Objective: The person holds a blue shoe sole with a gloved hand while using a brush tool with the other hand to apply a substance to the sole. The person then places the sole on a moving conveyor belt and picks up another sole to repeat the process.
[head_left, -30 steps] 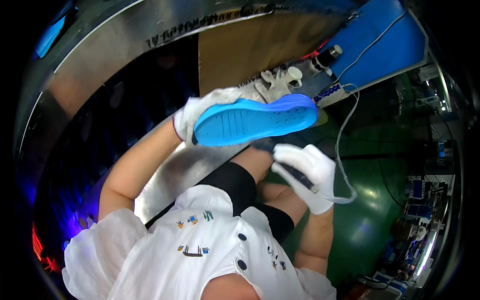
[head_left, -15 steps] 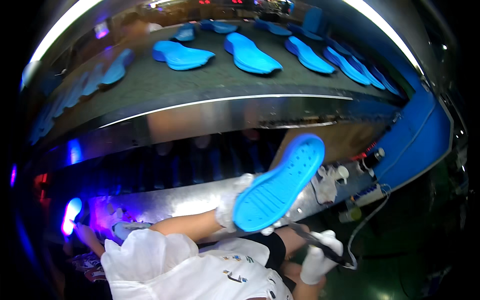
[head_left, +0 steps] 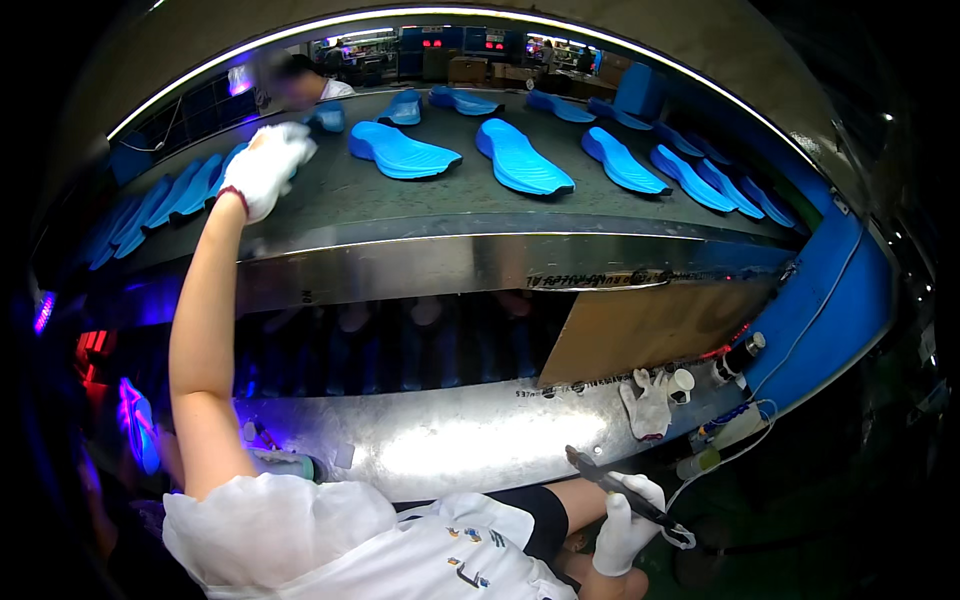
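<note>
My left hand (head_left: 268,172), in a white knit glove with a dark red cuff, reaches over the dark belt (head_left: 400,212) at the far left. Its fingers are blurred, and I cannot make out anything held in them. A blue shoe sole (head_left: 325,117) lies just beyond the fingers, and another blue sole (head_left: 225,165) is partly hidden behind the hand. Low on the right, my gloved right hand (head_left: 625,530) is closed round a slim, dark brush-like tool (head_left: 640,505). Its brownish tip points up and left over the edge of the metal bench, and a pale tube trails from its rear end.
Several blue soles (head_left: 525,158) lie spaced along the belt. Below it runs a shiny metal bench (head_left: 470,430) with a cardboard sheet (head_left: 640,335), a spare glove (head_left: 648,402) and a white cup (head_left: 680,386). Another person (head_left: 305,85) is beyond the belt; a lit sole (head_left: 140,425) shows at left.
My left hand has gone from the bench up and left to the belt, and the blue sole it held upright is no longer seen there. My right hand still grips the tool.
</note>
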Demonstrator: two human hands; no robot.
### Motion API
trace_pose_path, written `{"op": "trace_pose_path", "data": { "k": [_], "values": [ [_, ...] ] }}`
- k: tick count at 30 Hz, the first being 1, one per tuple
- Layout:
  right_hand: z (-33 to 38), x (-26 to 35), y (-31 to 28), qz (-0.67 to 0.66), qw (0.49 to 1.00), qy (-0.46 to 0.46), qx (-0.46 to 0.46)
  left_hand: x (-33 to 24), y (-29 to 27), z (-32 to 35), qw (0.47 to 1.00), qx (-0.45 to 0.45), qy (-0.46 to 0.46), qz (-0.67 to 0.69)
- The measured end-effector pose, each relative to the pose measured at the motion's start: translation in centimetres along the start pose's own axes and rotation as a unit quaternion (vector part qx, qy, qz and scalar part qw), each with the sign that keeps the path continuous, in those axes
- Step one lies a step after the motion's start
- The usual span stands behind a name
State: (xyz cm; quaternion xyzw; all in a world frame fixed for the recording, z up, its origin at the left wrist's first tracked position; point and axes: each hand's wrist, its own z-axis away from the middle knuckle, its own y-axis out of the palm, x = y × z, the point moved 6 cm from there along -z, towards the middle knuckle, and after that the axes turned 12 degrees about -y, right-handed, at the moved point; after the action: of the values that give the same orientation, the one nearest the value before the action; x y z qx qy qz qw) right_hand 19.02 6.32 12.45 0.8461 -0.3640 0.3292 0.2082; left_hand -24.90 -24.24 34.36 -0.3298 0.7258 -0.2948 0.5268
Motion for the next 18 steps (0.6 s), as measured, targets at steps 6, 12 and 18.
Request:
{"op": "trace_pose_path", "data": {
  "k": [6, 12, 18],
  "values": [
    [0.5, -1.1, 1.3, -0.008, 0.998, 0.061, 0.012, -1.9, -0.6, 1.8, 0.957, -0.137, 0.181, -0.180],
    [1.6, -1.7, 1.1, 0.037, 0.997, 0.051, 0.046, -13.8, 11.3, 1.1, 0.897, 0.027, 0.401, -0.184],
    [2.1, -1.8, 1.3, 0.049, 0.994, 0.099, 0.022, -11.8, 12.2, 3.9, 0.827, 0.049, 0.476, -0.296]
  ]
}}
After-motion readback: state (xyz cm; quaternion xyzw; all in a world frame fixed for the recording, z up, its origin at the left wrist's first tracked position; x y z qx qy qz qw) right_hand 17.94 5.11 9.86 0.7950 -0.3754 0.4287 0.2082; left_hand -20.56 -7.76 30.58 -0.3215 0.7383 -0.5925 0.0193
